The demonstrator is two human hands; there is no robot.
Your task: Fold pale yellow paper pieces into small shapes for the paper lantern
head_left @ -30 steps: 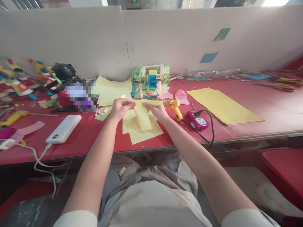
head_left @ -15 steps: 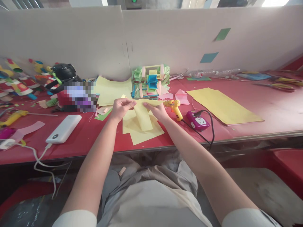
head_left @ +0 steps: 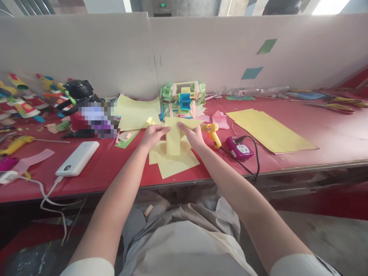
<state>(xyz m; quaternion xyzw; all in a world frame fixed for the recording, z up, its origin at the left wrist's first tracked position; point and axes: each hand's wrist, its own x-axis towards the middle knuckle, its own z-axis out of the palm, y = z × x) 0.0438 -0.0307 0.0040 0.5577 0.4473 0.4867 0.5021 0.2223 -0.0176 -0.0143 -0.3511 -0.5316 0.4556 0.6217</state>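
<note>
A folded sheet of pale yellow paper (head_left: 173,140) is held up between my two hands, one strip hanging down and another part reaching to the right. My left hand (head_left: 155,136) pinches its left edge with thumb and fingers. My right hand (head_left: 192,135) grips it on the right, the thumb lying on the front and the fingers behind, mostly hidden. Beneath it, more pale yellow sheets (head_left: 179,165) lie overlapping on the red table (head_left: 115,174). Just right of my right hand lies a yellow glue gun (head_left: 213,134).
A purple power socket (head_left: 240,148) with a black cable stands to the right, near yellow sheets (head_left: 270,132). At left lies a white power bank (head_left: 77,158) with cables. Behind my hands stands a green and blue paper model (head_left: 184,100), against a pale partition (head_left: 215,50).
The hanging strip has swung from a slant to nearly straight down, its front facing me. My left hand has shifted slightly right and down along the paper. The view has tilted slightly.
</note>
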